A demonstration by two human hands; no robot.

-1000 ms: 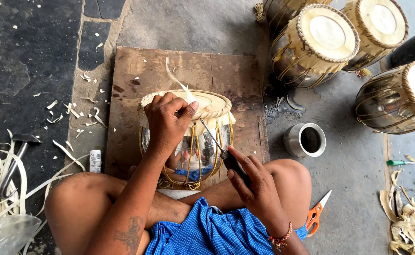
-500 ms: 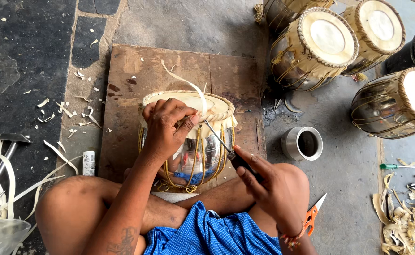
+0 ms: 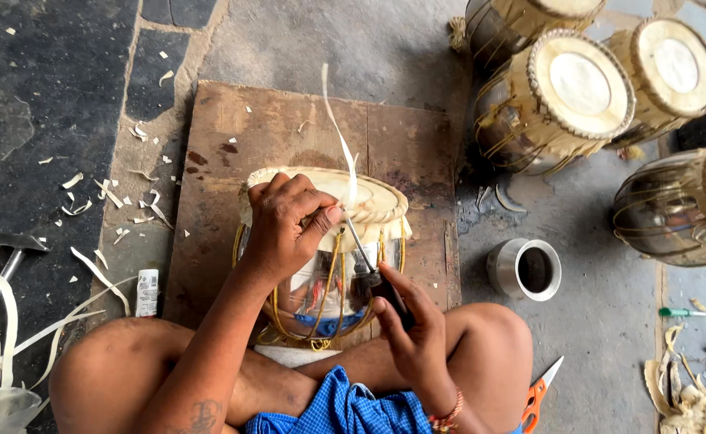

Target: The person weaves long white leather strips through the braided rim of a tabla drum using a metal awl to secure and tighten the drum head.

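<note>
A small metal-bodied drum with a pale skin head and yellow lacing stands on a wooden board between my crossed legs. My left hand grips the near rim of the drum, thumb pressed against the braided edge. My right hand holds a dark-handled metal awl whose thin shaft points up into the rim by my left thumb. A pale leather strip rises from the rim and curls upward.
Several finished drums lie at the upper right. A small metal cup sits right of the board. Orange-handled scissors lie by my right knee. A hammer, pale strips and shavings lie at the left.
My right hand has brought the awl up and leftward so its tip now meets the rim by my left thumb. The leather strip stands straighter.
</note>
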